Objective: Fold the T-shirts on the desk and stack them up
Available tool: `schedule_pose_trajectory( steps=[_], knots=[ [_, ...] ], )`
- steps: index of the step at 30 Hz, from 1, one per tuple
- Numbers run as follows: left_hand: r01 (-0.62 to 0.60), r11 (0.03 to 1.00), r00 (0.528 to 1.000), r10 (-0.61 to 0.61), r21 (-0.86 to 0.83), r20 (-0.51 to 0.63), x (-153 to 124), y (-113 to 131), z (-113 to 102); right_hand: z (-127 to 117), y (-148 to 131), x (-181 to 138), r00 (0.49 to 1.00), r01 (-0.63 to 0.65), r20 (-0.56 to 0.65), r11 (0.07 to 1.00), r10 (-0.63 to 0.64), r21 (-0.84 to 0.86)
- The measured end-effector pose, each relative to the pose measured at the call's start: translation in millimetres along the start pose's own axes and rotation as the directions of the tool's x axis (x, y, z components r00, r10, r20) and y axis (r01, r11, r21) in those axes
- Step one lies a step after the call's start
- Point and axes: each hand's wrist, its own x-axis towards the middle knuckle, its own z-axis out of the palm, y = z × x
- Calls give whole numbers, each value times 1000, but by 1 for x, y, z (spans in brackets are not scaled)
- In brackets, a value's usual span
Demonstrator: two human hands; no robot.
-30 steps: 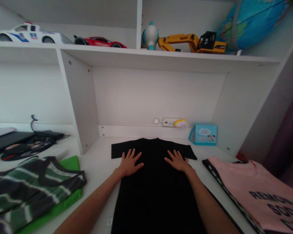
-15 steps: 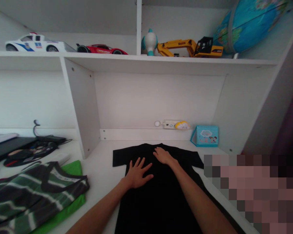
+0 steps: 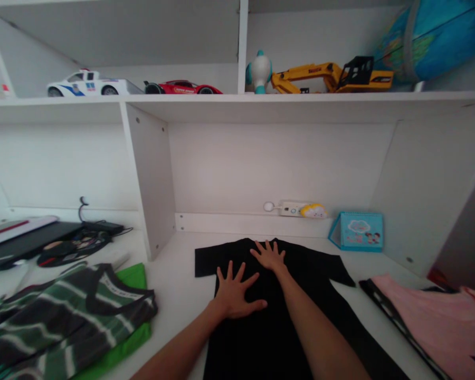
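- The black shirt [image 3: 257, 338] lies flat on the counter [image 3: 178, 295], between a striped shirt [image 3: 55, 316] on the left and a pink shirt [image 3: 431, 311] on the right; its near end runs out of my view.
- I judge it light, soft and limp: nothing to break, but likely to crease or drift over the smooth surface if pushed unevenly.
- I would pinch it at an edge, such as the left sleeve [image 3: 206, 261], the right sleeve [image 3: 336, 266] or a far shoulder.
- My left hand [image 3: 235, 295] appears to rest on the left of the chest, fingers splayed, grasping nothing.
- My right hand [image 3: 272, 258] lies farther off, by the neck, its fingers also spread, with no cloth gathered in them.
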Motion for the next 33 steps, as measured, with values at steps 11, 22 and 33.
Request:
schedule_pose_trajectory(
  steps=[11, 22, 33],
  knots=[
    [14, 1000, 1000, -14, -13, 12, 3, -3, 1, -19, 78, -37, 999, -48, -3, 998, 48, -41],
    [69, 997, 997, -68, 30, -21, 5, -5, 6, -61, 87, -128, 997, 25, -66, 997, -30, -79],
    [268, 963, 963, -269, 24, 22, 54, -68, -3, -34, 77, -271, 957, 268, 102, 962, -272, 51]
  ],
)
